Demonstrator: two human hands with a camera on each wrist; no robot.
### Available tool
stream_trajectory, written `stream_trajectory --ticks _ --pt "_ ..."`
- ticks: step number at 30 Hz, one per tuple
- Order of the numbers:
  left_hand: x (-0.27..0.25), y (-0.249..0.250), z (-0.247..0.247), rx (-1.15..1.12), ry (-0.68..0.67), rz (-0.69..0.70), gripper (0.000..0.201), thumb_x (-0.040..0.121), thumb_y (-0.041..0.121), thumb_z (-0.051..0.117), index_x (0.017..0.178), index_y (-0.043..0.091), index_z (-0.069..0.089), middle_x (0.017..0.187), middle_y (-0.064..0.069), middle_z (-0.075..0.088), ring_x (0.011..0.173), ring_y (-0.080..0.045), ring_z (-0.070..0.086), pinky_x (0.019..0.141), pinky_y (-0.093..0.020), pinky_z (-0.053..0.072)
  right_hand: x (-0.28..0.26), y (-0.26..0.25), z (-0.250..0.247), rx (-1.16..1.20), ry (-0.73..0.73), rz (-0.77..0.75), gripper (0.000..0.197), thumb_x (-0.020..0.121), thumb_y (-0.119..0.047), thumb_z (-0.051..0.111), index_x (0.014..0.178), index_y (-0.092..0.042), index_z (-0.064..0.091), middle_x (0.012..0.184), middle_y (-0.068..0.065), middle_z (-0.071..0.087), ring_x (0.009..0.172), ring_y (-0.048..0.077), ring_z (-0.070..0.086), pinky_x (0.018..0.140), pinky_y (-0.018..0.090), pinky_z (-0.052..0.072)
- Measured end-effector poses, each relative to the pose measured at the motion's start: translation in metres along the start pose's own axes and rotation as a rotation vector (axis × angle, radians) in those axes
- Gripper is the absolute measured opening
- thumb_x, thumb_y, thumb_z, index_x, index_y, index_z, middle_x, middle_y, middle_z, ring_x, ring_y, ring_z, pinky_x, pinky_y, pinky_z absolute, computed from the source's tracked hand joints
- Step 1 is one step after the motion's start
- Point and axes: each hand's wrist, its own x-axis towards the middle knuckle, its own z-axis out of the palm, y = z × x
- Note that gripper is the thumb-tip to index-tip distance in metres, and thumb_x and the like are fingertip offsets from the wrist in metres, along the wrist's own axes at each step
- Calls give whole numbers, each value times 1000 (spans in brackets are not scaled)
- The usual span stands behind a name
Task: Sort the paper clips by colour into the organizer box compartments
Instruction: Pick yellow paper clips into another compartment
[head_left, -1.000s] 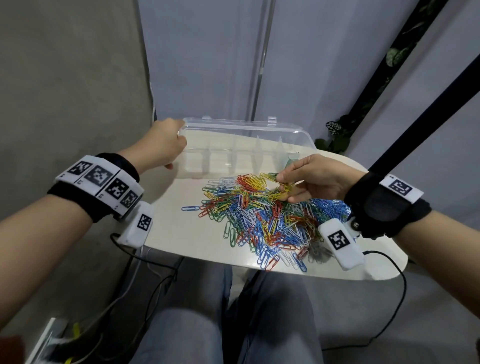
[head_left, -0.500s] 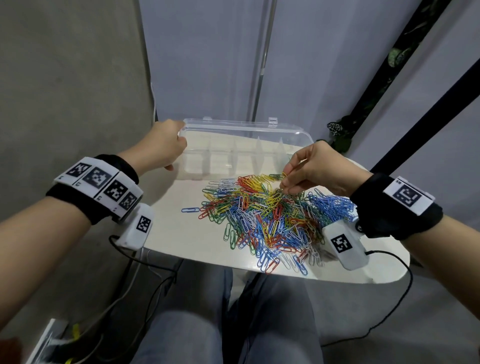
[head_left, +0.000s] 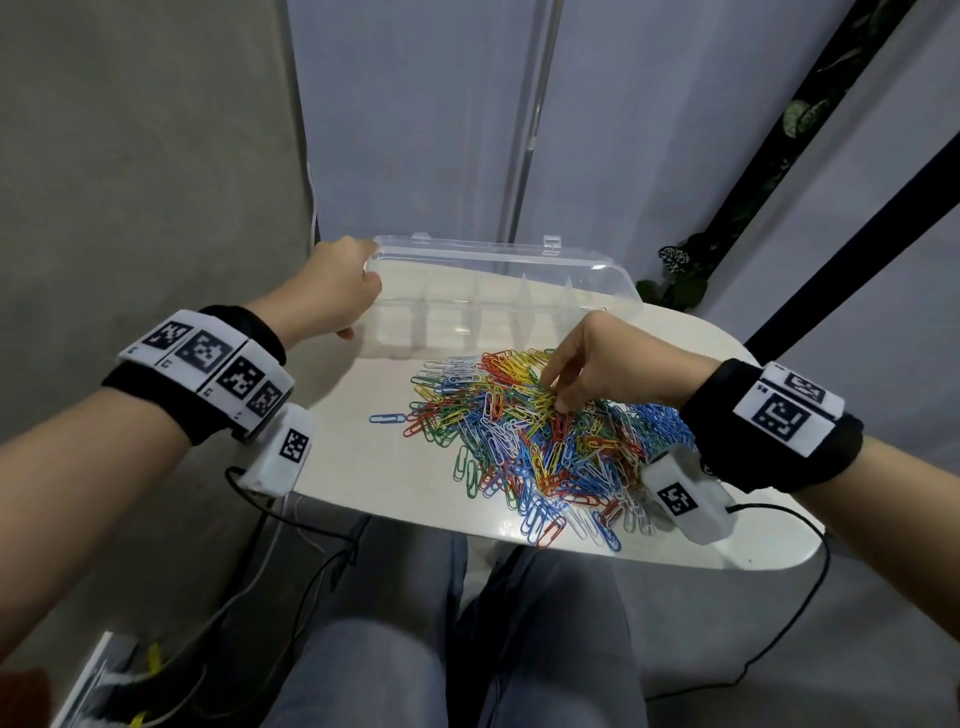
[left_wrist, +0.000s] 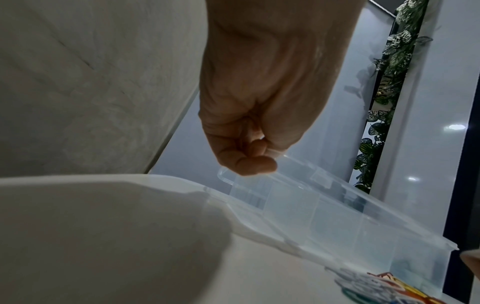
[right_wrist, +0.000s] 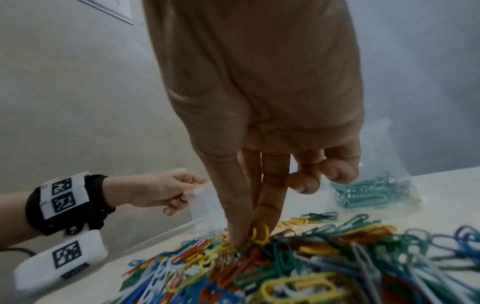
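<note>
— Left hand (head_left: 332, 296) pinching the clear plastic organizer box (head_left: 498, 291) lid corner, likely steadying it open.

— Right hand (head_left: 597, 364), fingertips (right_wrist: 241, 236) together on yellow clips in the multicoloured paper-clip heap (head_left: 524, 441), mid-table, just before the box.

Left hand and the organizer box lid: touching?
Touching. In the left wrist view the left hand pinches the corner of the clear lid between curled fingertips; the head view agrees, hand on the lid's left corner.
</note>
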Motion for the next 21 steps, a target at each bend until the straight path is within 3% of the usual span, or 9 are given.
stream_trajectory --ticks 3,6,11,15,18,21 --pt "1 -1 0 4 0 -3 38 94 5 34 128 -1 51 79 -15 52 54 -37 63 47 -35 55 1 -1 6 -57 3 11 25 65 -4 86 88 -8 78 74 2 72 64 10 63 63 22 52" --pt "0 1 0 17 8 5 42 94 5 34 132 0 49 87 -18 52 54 -38 63 43 -33 53 2 -2 8 -80 23 8 18 65 -4 85 80 -8 77 66 0 68 56 4 57 52 12 44" --pt "0 1 0 27 9 -3 46 95 5 33 139 3 45 88 -18 53 51 -36 63 43 -31 49 -3 -6 -3 18 34 6 9 68 -4 84 73 -7 77 57 -6 68 45 -2 54 48 13 41" --pt "1 1 1 1 10 -14 48 96 5 34 142 5 43 88 -19 54 54 -38 64 47 -33 53 -5 -6 -20 52 44 19 8 70 -8 84 72 -12 77 68 -2 73 52 -1 59 52 12 45" --pt "1 1 1 -12 12 -21 48 96 5 33 143 5 41 88 -18 54 55 -38 63 49 -35 55 -6 -5 -24 -2 16 37 7 71 -10 83 76 -13 78 72 -1 74 60 5 63 63 18 52" --pt "0 1 1 -21 11 -20 48 95 5 34 143 5 42 81 -14 54 51 -32 62 42 -30 52 -6 -6 -28 62 61 34 8 71 -9 83 76 -11 78 71 -1 74 55 0 61 52 8 44"
